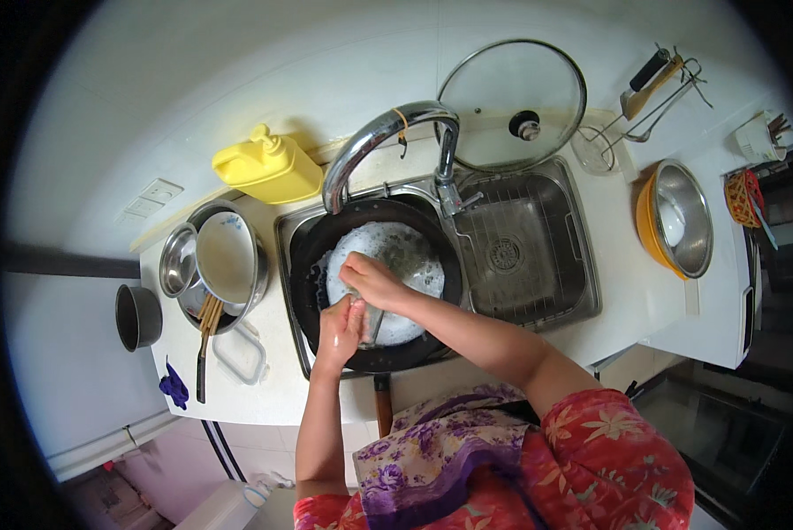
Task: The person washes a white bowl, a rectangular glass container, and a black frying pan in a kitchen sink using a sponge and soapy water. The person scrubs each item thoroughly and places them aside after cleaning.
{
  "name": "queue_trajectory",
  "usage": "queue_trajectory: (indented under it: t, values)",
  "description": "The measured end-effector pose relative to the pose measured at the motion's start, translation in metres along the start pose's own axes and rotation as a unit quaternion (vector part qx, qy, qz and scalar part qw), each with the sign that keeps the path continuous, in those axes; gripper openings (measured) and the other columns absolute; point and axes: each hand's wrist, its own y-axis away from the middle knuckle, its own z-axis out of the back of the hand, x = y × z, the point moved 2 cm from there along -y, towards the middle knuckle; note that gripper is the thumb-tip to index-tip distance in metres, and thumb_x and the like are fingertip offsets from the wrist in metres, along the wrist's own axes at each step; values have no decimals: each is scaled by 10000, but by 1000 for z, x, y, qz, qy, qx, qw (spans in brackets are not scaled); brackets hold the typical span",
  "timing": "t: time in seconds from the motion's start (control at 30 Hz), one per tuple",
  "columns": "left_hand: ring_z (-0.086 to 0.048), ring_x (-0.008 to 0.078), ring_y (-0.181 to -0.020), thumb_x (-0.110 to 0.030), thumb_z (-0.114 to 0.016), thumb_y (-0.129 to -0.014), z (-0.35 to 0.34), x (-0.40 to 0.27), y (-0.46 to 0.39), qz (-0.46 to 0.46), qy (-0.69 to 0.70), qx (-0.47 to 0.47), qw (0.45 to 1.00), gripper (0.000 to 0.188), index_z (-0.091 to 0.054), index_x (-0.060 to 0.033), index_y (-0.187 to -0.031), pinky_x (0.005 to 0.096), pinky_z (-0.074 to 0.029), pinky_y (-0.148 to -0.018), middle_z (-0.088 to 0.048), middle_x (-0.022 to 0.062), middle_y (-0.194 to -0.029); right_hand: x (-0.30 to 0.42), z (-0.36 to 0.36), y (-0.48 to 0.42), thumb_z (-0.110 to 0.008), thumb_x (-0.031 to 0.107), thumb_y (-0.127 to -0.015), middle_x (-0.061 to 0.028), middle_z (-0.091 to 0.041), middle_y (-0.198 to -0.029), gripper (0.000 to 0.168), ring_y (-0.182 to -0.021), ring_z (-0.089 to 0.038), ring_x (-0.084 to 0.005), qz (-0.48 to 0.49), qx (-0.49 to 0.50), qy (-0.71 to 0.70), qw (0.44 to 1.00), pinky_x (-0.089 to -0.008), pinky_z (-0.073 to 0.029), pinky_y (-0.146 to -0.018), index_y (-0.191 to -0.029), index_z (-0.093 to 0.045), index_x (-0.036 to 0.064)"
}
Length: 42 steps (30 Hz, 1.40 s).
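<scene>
My left hand (pixel 341 329) grips a clear, glass-like object (pixel 372 324) over the wok. Just above it, my right hand (pixel 372 279) is curled with its fingertips at the object's upper end. Whether that hand holds a cloth or the object itself is hidden. Beneath both hands, a black wok (pixel 452 265) sits in the left sink basin, its handle (pixel 383 404) pointing towards me. White suds (pixel 409 242) float on the water in the wok. A chrome faucet (pixel 376 136) arches over the wok's far side.
Left of the sink stand stacked bowls (pixel 227 258), chopsticks (pixel 209 315), a clear lid (pixel 239 354) and a dark pot (pixel 138 318). Behind are a yellow jug (pixel 270 169) and a glass lid (pixel 502 86). At right, beyond the right basin (pixel 529 245), are nested bowls (pixel 655 218).
</scene>
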Motion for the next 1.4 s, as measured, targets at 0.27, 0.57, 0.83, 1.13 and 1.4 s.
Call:
queue_trajectory:
  t: [0.27, 0.57, 0.83, 1.13, 1.4]
  values:
    - [-436, 87, -398, -217, -453, -940, 6, -14, 8, 26, 49, -13, 998, 354, -458, -11, -652, 240, -349, -382, -456, 22, -487, -9, 3, -1, -500, 159, -821, -59, -560, -720, 150, -713, -533, -156, -64, 77, -78, 992, -293, -425, -668, -765, -526, 22]
    - [-387, 63, -468, -235, -472, -930, 4, -17, 13, 39, 44, -25, 998, 346, -467, -10, -667, 261, -324, -421, -425, 11, -506, 6, -2, 12, -471, 183, -832, -113, -609, -734, 183, -717, -588, -209, -23, 72, -67, 995, -333, -445, -665, -776, -532, 20]
    - [-450, 84, -405, -237, -472, -934, -3, -20, 10, 22, 106, -5, 994, 365, -453, -22, -640, 250, -347, -387, -456, 23, -480, -35, 6, 1, -470, 173, -828, -69, -573, -695, 176, -696, -542, -142, -66, 79, -154, 983, -288, -426, -668, -753, -522, 23]
    - [-475, 91, -393, -199, -416, -953, 11, -37, 13, -9, 194, -21, 981, 329, -455, -37, -669, 237, -362, -381, -476, 17, -482, -66, 54, 11, -479, 200, -861, -50, -604, -825, 165, -744, -565, -171, -330, 43, -416, 846, -288, -445, -728, -864, -581, 70]
    - [-551, 94, -513, -274, -454, -945, 26, -11, 2, 59, 364, 86, 925, 325, -511, -23, -747, 214, -438, -453, -547, 18, -607, -67, 74, -4, -359, 313, -914, 9, -326, -510, 361, -472, -333, -131, -240, 99, -495, 829, -296, -282, -483, -607, -386, 127]
